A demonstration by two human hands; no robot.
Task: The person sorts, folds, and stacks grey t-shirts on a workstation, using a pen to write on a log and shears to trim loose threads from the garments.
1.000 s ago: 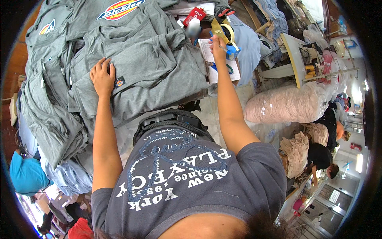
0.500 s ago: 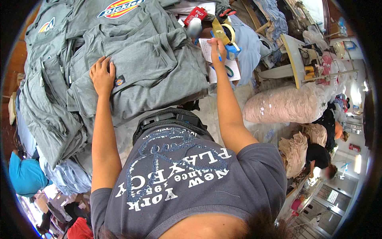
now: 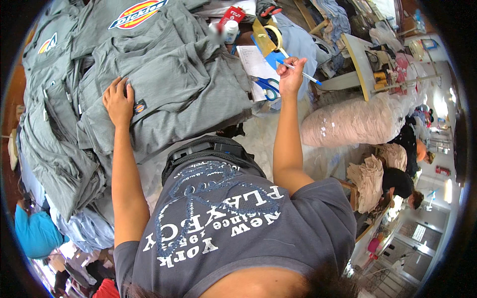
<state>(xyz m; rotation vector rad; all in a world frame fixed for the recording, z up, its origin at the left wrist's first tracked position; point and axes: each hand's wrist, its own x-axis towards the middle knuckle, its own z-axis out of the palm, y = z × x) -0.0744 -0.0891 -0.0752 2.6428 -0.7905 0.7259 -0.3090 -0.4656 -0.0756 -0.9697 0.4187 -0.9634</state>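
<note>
My left hand lies flat, fingers slightly apart, on a folded grey T-shirt beside its small dark label. My right hand is closed round a ballpoint pen, raised at the right edge of the stack. The pen points out to the right, off the paper. Next to that hand is a written notebook page, with blue-handled scissors lying across its lower part. A cream tape roll stands against a yellow-brown card just beyond.
More grey shirts cover the left of the table. A white bottle and a red packet stand at the back. Rightward lies a plastic-wrapped pink bundle. A person in a blue top is at lower left; others work at far right.
My right hand has lifted off the notebook and moved right, the pen swinging outward. The page and scissors are uncovered. My left hand stays on the shirt.
</note>
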